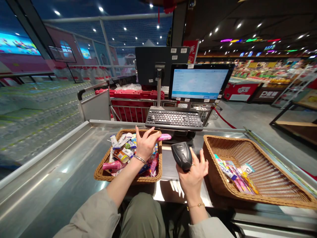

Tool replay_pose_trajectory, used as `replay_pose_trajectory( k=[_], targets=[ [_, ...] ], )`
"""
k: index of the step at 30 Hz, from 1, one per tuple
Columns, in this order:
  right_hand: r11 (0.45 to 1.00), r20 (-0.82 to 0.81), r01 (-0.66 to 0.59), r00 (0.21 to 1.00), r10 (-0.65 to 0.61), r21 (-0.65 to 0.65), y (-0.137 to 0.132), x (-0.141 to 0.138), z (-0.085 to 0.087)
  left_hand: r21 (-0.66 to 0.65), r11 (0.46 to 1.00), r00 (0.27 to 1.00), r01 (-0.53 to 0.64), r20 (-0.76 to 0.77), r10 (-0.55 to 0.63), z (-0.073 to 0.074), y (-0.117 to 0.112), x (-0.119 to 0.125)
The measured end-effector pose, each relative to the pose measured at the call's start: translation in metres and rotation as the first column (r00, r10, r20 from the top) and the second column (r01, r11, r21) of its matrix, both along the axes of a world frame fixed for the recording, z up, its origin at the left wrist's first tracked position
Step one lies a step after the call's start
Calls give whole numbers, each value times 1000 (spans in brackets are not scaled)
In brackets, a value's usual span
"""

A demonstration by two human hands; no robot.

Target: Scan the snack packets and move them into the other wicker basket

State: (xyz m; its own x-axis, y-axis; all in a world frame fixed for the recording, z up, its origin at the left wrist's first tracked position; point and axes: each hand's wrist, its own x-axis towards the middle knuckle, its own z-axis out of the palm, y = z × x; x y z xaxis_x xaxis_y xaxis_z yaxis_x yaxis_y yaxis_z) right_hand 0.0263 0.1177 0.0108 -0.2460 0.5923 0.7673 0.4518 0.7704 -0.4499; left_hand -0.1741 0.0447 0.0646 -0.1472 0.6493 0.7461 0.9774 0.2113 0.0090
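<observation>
My left hand (146, 143) is over the left wicker basket (99, 172), pinching a small pink packaged item (164, 137) that sticks out to the right past the basket's rim. Its exact kind I cannot make out. Below the hand lie mixed small packages, among them a pink tube-shaped pack (112, 165) and an amber bottle-like pack (121, 155). In my right hand (193, 175) is a black barcode scanner (182, 154), its head pointing forward and left. The right wicker basket (210, 178) stands beside that hand, with several colourful packets (235, 175) inside.
Both baskets rest on a metal checkout counter (74, 172). Behind them are a keyboard (174, 119) and a lit monitor (199, 83), next to a second screen seen from its back (153, 66). A metal cart (128, 110) with red crates stands beyond the counter's far edge.
</observation>
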Motion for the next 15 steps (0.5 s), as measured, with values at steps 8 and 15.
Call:
replay_pose_trajectory(
  k=[8,15],
  targets=[
    [998,7,18,1000,-18,54,-4,0,4,-9,1000,1000,0,11,0,-4,8,1],
    [999,12,14,1000,-15,37,-5,0,5,0,1000,999,7,45,-7,-4,14,3]
  ],
)
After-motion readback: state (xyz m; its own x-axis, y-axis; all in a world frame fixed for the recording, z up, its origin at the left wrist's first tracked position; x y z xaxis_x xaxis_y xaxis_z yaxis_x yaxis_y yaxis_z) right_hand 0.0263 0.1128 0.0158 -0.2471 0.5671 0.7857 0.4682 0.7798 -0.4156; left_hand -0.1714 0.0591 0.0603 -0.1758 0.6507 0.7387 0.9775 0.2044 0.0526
